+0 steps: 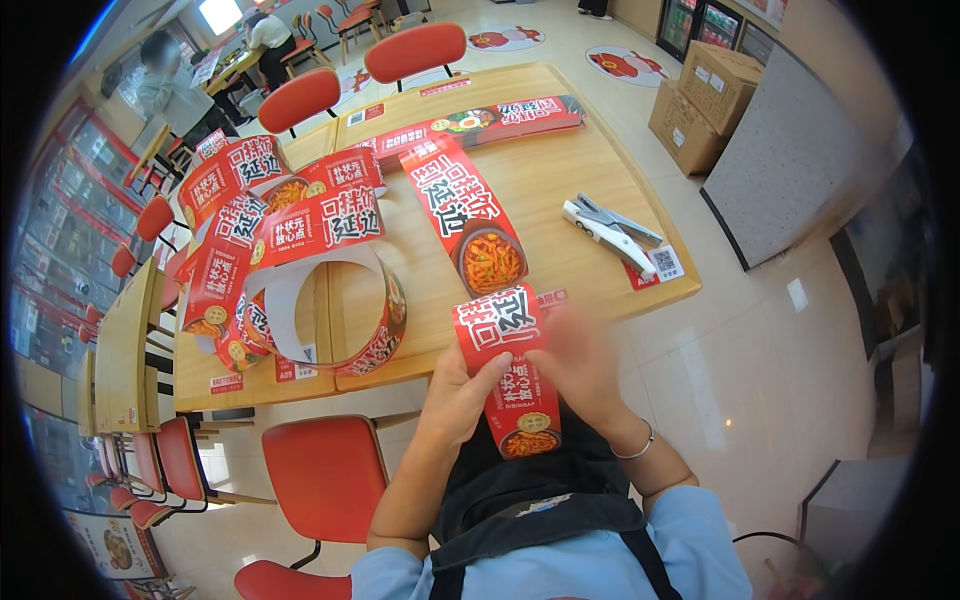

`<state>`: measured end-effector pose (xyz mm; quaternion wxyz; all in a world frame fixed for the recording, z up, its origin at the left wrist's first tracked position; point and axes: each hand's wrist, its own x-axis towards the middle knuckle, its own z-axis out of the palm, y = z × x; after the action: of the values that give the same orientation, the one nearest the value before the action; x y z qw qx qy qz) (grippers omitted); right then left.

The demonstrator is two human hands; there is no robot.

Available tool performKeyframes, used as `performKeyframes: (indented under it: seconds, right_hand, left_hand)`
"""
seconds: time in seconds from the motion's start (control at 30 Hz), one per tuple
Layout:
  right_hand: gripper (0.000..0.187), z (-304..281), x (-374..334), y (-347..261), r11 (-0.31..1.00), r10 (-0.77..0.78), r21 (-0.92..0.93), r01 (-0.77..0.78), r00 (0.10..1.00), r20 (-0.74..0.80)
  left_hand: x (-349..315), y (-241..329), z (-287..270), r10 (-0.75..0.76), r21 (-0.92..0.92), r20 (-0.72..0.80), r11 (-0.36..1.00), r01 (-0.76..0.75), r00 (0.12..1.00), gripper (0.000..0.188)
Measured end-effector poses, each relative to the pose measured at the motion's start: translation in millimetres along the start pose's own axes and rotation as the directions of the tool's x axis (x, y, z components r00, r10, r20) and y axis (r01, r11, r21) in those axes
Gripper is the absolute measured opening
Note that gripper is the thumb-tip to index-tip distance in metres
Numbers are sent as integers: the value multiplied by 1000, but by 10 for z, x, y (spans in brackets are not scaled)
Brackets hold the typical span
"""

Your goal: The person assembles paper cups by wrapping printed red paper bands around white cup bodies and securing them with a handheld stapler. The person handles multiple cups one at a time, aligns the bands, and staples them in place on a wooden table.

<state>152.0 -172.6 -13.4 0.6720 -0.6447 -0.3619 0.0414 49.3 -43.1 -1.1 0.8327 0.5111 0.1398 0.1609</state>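
Note:
A red printed paper strip [520, 395] with pictures of food hangs in front of me, curved at its upper part. My left hand [452, 400] is closed on its left edge, thumb lying across the front. My right hand [585, 365] is at its right edge, the thumb against the paper, the other fingers smeared by motion. Just beyond, a second red strip [450, 195] lies flat on the wooden table [560, 190]. A white and grey stapler [612, 235] rests to the right, apart from both hands.
Several strips joined into rings [385, 310] are heaped on the table's left side. A stack of flat strips [490, 120] lies across its far part. Red chairs [325, 475] stand at the near left and far side. Cardboard boxes [690, 130] stand on the floor at right. People [175, 85] are at the far left.

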Motion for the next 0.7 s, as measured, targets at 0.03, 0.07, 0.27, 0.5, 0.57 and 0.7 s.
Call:
performKeyframes:
  seconds: [0.03,0.07,0.27,0.5,0.57,0.7]
  right_hand:
    - [29,-14,18,-17,1000,13,2,-13,1000,27]
    - [27,-40,52,-37,1000,26,4,-26,998,54]
    - [21,-132,80,-4,946,225,206,-251,964,144]
    - [11,-131,101,-13,931,265,225,-287,956,124]
    - [11,-128,105,-12,952,230,183,-247,967,106]
    - [11,-123,99,-17,956,236,155,-248,968,87]
  left_hand:
    - [-1,0,-1,-5,-9,1,1000,5,1000,29]
    - [-3,2,-2,-9,-17,2,1000,10,1000,29]
    - [-8,36,12,-34,-23,10,999,34,999,30]
    - [-20,48,42,-45,-34,14,998,45,999,25]
    - [-15,42,30,-56,-29,19,998,57,998,26]
    - [-18,35,16,-56,-12,18,998,57,998,27]
